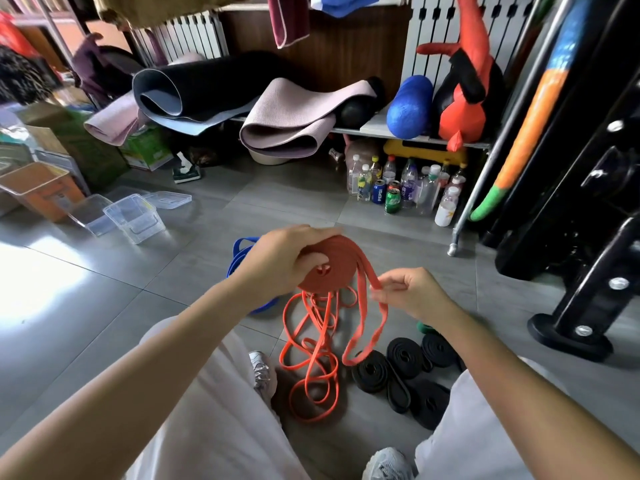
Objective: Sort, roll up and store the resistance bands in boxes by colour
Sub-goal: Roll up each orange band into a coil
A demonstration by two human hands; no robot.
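Observation:
My left hand point(280, 259) grips a partly rolled orange resistance band coil point(334, 268) above the floor. My right hand point(408, 289) pinches the band's loose tail point(375, 327), which hangs in a loop toward the floor. Thinner orange bands point(311, 368) lie tangled on the tiles below the coil. Several rolled black bands point(405, 372) sit on the floor at the right, by my right knee. Blue bands point(239, 254) lie behind my left wrist, partly hidden. Clear plastic boxes point(135, 218) stand at the left, with an orange-tinted box point(38, 188) beside them.
Yoga mats point(284, 119) are heaped on a low shelf at the back. Bottles and cans point(405, 192) stand under it. A black weight rack point(588, 209) fills the right side. My knees and grey shoes point(261, 370) frame the band pile.

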